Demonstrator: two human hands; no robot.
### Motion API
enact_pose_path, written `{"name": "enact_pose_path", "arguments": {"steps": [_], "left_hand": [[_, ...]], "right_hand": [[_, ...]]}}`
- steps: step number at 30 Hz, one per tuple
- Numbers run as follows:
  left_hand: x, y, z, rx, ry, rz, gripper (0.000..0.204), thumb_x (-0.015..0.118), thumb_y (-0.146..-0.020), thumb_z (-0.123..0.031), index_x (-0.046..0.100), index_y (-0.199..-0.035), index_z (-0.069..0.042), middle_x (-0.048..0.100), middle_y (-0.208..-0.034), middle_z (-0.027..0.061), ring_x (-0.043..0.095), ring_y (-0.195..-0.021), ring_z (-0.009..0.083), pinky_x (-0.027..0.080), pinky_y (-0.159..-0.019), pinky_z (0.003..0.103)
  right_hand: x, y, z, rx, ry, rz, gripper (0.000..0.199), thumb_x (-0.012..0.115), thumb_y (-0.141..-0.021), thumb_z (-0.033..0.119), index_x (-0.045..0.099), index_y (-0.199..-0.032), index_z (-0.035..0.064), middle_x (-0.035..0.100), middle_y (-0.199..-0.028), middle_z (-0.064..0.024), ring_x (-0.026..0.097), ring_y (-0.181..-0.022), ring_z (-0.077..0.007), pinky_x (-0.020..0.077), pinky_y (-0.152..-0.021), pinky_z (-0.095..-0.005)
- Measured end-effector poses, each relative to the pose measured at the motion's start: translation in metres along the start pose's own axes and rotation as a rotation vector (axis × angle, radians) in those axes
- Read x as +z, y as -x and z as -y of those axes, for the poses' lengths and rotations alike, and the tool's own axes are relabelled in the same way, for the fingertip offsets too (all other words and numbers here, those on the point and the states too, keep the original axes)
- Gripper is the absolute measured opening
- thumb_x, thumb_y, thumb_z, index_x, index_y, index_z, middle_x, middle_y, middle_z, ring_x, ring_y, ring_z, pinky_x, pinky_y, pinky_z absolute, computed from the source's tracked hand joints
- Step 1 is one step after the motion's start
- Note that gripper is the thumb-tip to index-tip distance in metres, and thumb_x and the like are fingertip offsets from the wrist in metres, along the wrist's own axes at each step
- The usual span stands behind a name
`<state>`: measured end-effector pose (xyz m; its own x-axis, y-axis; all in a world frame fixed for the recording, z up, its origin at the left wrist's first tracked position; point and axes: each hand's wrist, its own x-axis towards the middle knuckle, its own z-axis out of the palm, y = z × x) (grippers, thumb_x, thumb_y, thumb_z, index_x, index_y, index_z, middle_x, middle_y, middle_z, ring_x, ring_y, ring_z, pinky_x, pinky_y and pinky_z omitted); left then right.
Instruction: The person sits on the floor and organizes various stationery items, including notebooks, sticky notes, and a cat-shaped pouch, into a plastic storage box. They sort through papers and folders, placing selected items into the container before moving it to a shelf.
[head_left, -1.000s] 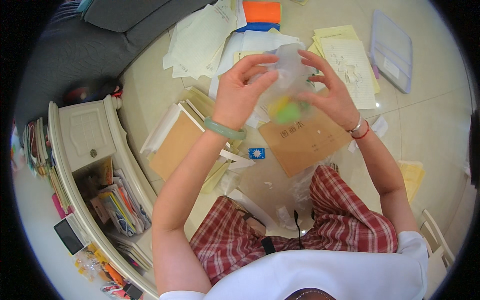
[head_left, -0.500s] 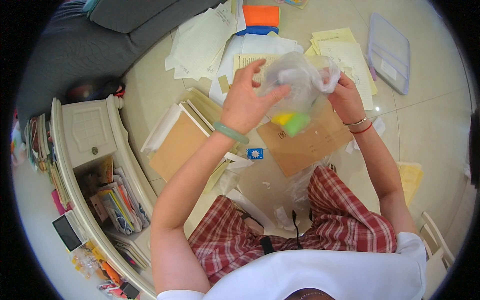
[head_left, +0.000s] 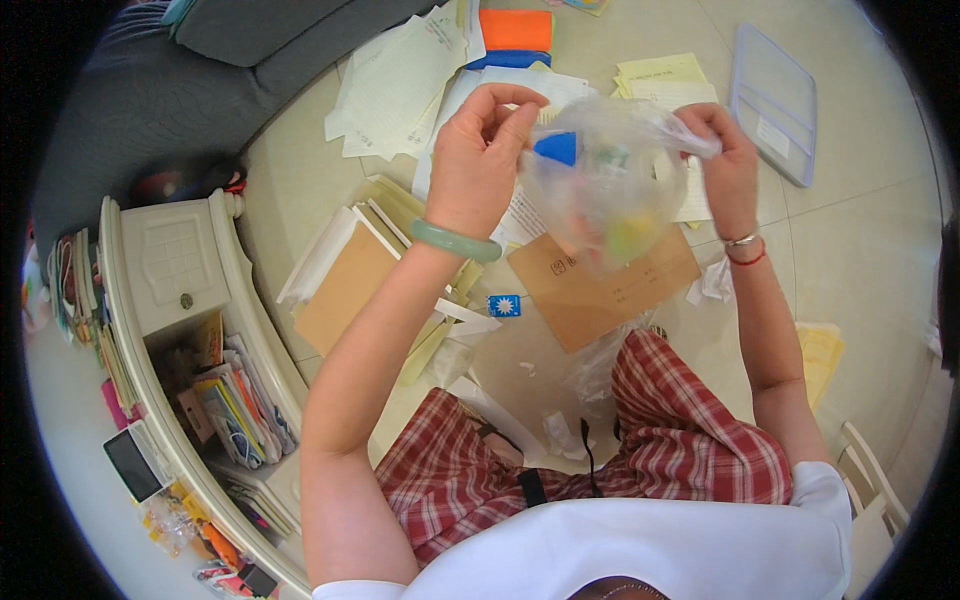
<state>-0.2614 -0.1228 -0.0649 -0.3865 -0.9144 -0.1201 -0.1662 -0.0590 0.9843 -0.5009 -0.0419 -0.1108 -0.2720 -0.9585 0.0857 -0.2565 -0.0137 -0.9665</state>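
Note:
A clear plastic bag hangs stretched between my two hands above the floor. Through its film a blue piece shows near the top left, and a blurred yellow-green piece lies low in it. My left hand, a jade-coloured bangle at its wrist, pinches the bag's left edge between thumb and fingers. Bunched film at the right edge is gripped by my right hand, whose wrist has a silver bracelet and a red string. Beneath the bag lies a brown paper envelope.
Loose papers spread at the far left beside an orange and blue pouch. A clear document case lies far right. Brown folders, a small blue card and paper scraps are nearer. A white cabinet stands left, below a grey sofa.
My right hand has moved right and slightly up, stretching the bag. The left hand's spread fingers have closed on the bag's edge. A blue piece now shows inside.

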Motion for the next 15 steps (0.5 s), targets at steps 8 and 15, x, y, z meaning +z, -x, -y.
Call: {"name": "enact_pose_path", "arguments": {"steps": [8, 15], "left_hand": [[0.014, 0.045, 0.015, 0.629, -0.585, 0.180, 0.022, 0.065, -0.082, -0.022, 0.061, -0.097, -0.006, 0.062, -0.095, 0.0056, 0.056, -0.080, 0.0214, 0.042, -0.072, 0.031], [0.027, 0.082, 0.032, 0.486, -0.861, 0.460, 0.061, 0.068, -0.072, -0.044, 0.051, -0.121, -0.011, 0.063, -0.095, 0.0086, 0.057, -0.078, 0.0258, 0.038, -0.072, 0.034]], "right_hand": [[0.004, 0.005, 0.035, 0.315, -0.680, 0.045, 0.026, 0.042, -0.094, 0.025, 0.055, -0.095, 0.0025, 0.058, -0.082, -0.0055, 0.054, -0.066, -0.0107, 0.0460, -0.049, -0.0260], [-0.015, 0.000, 0.019, 0.256, -0.652, 0.044, 0.028, 0.042, -0.093, 0.023, 0.056, -0.103, 0.0002, 0.065, -0.100, -0.0110, 0.054, -0.066, -0.0096, 0.0452, -0.052, -0.0231]]}}
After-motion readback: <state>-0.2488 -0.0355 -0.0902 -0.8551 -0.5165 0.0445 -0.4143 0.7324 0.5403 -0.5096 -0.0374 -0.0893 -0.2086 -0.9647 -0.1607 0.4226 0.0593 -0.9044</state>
